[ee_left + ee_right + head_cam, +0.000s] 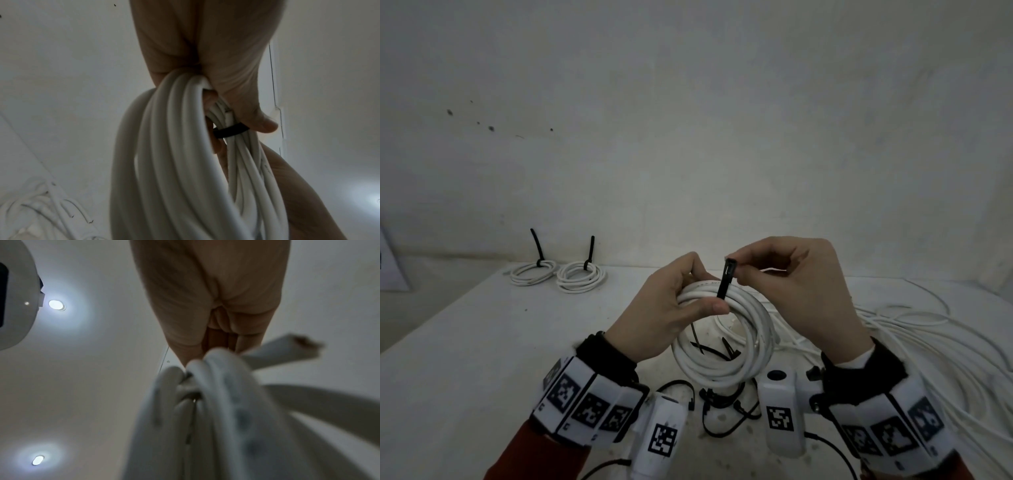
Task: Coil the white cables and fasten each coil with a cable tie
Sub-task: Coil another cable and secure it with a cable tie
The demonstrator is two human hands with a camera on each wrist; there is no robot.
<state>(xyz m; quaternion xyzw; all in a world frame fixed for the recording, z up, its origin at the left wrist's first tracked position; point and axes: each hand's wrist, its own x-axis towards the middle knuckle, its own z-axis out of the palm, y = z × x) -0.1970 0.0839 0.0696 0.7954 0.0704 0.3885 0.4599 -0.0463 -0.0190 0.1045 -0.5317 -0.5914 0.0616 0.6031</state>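
Observation:
My left hand (671, 305) grips a white cable coil (722, 342) at its upper left, thumb pressed over the turns, holding it upright above the table (482, 342). A black cable tie (726, 279) wraps the coil's top; my right hand (784, 274) pinches its head end between thumb and forefinger. In the left wrist view the coil (174, 162) hangs from my left hand (205, 56) with the black tie (230, 129) banding it beneath my thumb. The right wrist view is blurred: the coil (205, 418) below my right hand (205, 305).
Two tied coils (532, 272) (580, 275) with upright black tie tails lie at the table's far left. Loose white cables (928, 342) spread across the right side. Spare black ties (722, 404) lie on the table under the held coil.

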